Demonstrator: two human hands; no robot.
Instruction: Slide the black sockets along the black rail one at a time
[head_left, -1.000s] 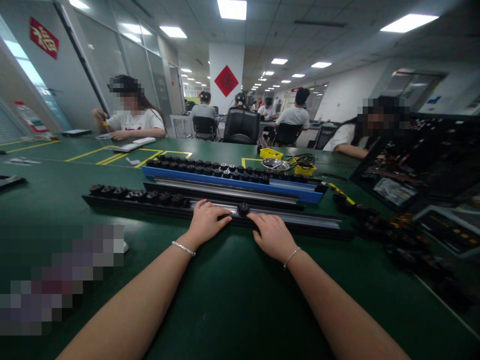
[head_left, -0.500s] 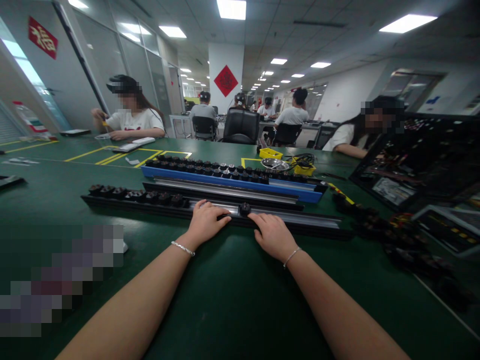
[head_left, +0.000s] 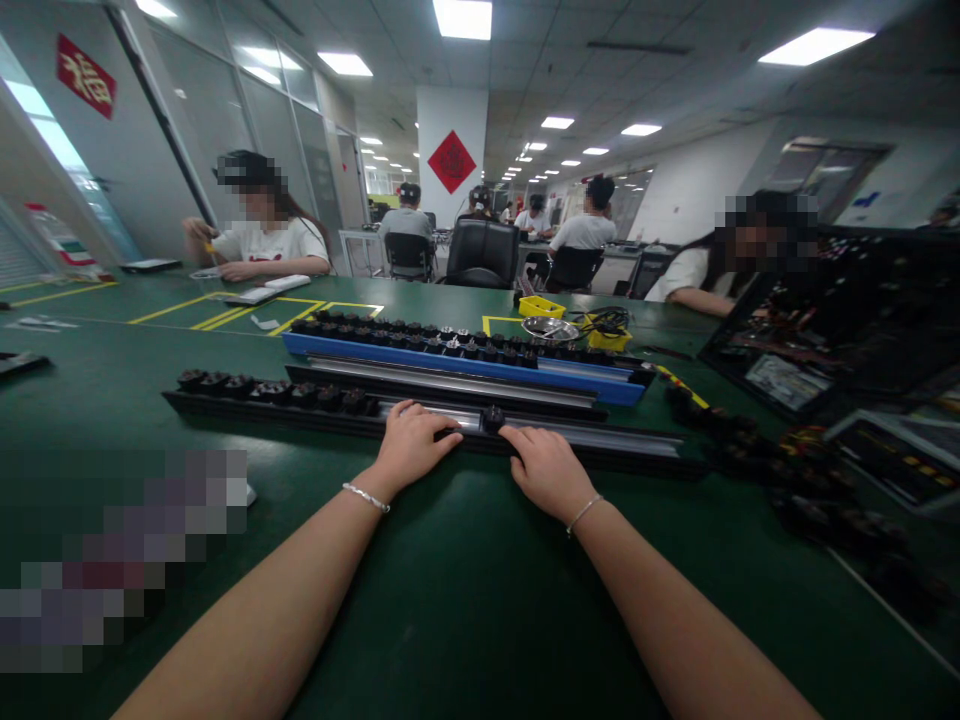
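where the two forearms (head_left: 262, 590) stretch over the green table (head_left: 420, 610), each wrist wears a thin bracelet (head_left: 366, 497). the left hand (head_left: 416, 445) lies across a long black rail (head_left: 600, 437), fingers partly bent on it and thumb held apart; whether it pinches the rail, i cannot tell. the right hand (head_left: 551, 470) has its fingers loosely curved, thumb well away from them, the index fingertip touching one side of a single black block (head_left: 493, 418). that block sits on the rail's silvery channel between the two hands, well apart from a row of black blocks (head_left: 277, 392) on the rail's left part. to the right is a dark heap of loose parts (head_left: 817, 495), too blurred to make out. just behind lies a second black rail (head_left: 450, 383), then a blue rail (head_left: 450, 363) crowded with black pieces. past it are a round metal dish (head_left: 551, 328) and two yellow trays (head_left: 541, 308). farther off, one person (head_left: 281, 240) sits at the left, another person (head_left: 686, 280) at the right, with an office chair (head_left: 484, 252) beyond them.
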